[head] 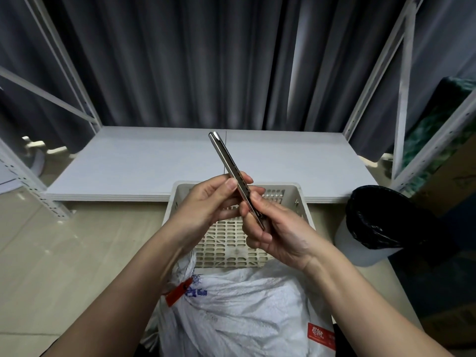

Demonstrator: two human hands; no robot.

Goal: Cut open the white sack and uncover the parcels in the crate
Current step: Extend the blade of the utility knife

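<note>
the white sack (239, 313) carries a red label (321, 334) at its lower right with white chinese characters, too small to read for certain. blue print (196, 291) beside the red tag (178, 292) near its neck is illegible.

The sack (239, 313) is white with a fine woven texture, blue printed marks near its tied neck, a red tag (178, 291) hanging there and a red label with white characters (320, 333) lower down. The crate (233, 243) is cream, its floor and walls a grid of small slots. The knife (233, 173) is silvery metal. The shelf board (203, 161) is pale grey-white; the curtain (195, 60) dark grey in vertical folds. The bin (360, 240) is white with a glossy black liner (378, 215). The floor (51, 240) is beige tile.
</note>
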